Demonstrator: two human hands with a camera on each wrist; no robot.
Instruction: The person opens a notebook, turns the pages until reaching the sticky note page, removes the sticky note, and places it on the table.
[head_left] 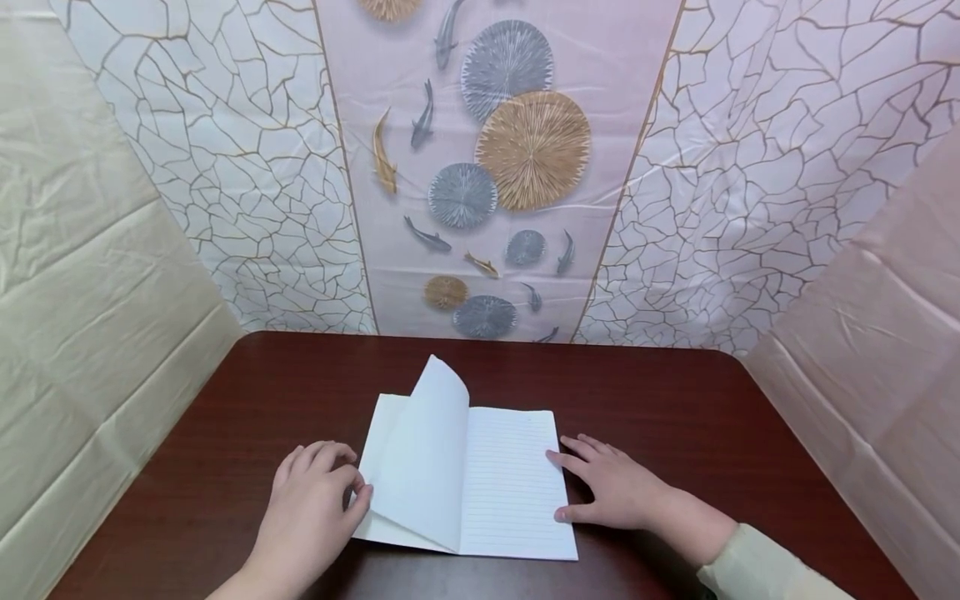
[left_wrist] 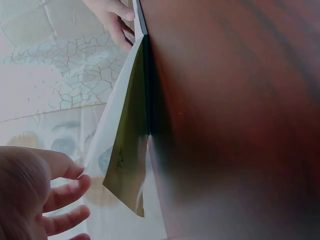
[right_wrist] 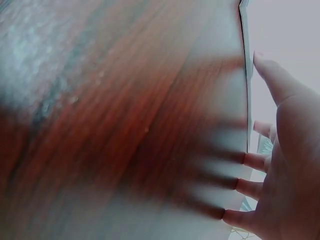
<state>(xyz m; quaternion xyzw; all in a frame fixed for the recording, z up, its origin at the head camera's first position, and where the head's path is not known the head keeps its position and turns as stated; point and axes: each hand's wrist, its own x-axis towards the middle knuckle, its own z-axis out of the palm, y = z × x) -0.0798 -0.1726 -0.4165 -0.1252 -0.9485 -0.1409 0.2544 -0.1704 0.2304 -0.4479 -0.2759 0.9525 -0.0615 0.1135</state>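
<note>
An open notebook (head_left: 517, 483) lies on the table, its right page ruled with lines. One loose white leaf (head_left: 427, 458) is lifted on the left side, its upper corner curling up above the spine. My left hand (head_left: 311, 492) pinches the lower outer corner of that leaf between thumb and forefinger; the left wrist view shows the fingertips (left_wrist: 82, 175) at the leaf's edge, with the other fingers bent. On the right, my right hand (head_left: 618, 487) is spread, thumb and forefinger on the right page's outer edge and the other fingertips (right_wrist: 245, 187) down on the wood.
The dark red-brown table (head_left: 300, 375) has rounded far corners. Behind it hangs a patterned cloth (head_left: 465, 250) with fish and round motifs, and beige cloth walls (head_left: 112, 350) stand at both sides. The notebook cover's dark edge (left_wrist: 147, 85) shows in the left wrist view.
</note>
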